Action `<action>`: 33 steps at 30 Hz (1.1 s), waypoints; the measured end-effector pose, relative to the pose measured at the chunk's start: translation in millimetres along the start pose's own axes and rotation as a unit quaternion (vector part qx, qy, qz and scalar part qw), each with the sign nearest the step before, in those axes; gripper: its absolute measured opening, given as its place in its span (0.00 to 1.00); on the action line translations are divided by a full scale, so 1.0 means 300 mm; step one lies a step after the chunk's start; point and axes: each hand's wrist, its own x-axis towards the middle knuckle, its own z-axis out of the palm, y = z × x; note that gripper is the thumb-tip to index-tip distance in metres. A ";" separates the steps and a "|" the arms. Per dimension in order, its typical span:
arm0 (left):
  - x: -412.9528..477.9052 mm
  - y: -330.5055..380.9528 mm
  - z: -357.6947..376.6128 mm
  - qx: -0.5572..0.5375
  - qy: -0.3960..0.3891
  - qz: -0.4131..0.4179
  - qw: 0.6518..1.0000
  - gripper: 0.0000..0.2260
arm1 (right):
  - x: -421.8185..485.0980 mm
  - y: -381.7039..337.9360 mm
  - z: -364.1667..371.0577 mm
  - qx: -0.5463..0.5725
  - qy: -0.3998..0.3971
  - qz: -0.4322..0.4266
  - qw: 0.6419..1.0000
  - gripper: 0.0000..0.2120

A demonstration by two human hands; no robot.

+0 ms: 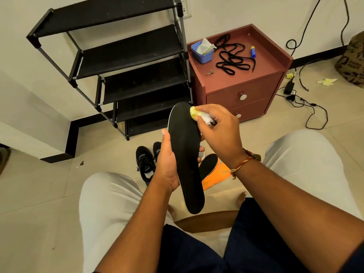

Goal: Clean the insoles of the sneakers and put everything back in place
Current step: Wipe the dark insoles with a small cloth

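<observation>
Black foam insole [185, 154] stands upright, gripped mid-length by the left hand [167, 164] to steady it, while the right hand [218, 127] pinches a yellow-stained wipe [195, 113] against its toe end.

Matt black foam-like insole [186, 154], crumpled yellow-white tissue [197, 114], glossy tiled floor [49, 194], fabric-shelved metal-tube rack [126, 54].
</observation>
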 end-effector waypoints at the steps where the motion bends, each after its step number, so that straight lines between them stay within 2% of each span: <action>1: -0.001 -0.004 -0.001 0.012 -0.001 0.000 1.000 0.36 | -0.005 -0.002 0.001 -0.005 -0.013 -0.012 1.000 0.11; 4: -0.003 -0.009 -0.002 0.051 0.002 0.002 0.999 0.35 | -0.013 -0.002 0.002 -0.029 -0.029 -0.036 0.998 0.10; 11: -0.012 -0.023 0.013 0.099 -0.029 -0.026 0.994 0.37 | 0.028 0.023 -0.034 -0.059 0.043 -0.012 0.997 0.07; 22: -0.011 -0.037 0.004 0.133 -0.016 -0.004 0.991 0.30 | -0.018 -0.022 0.005 -0.020 0.001 -0.067 0.998 0.09; 26: -0.016 -0.033 0.005 0.086 0.006 -0.003 0.996 0.29 | -0.052 -0.050 0.036 -0.007 -0.049 -0.088 0.995 0.09; 30: -0.005 -0.004 -0.012 -0.016 0.039 0.004 0.999 0.37 | -0.115 -0.081 0.077 -0.022 -0.121 -0.112 0.986 0.08; 33: -0.005 0.016 -0.027 -0.069 0.023 0.011 0.997 0.41 | -0.143 -0.088 0.089 -0.030 -0.160 -0.128 0.978 0.07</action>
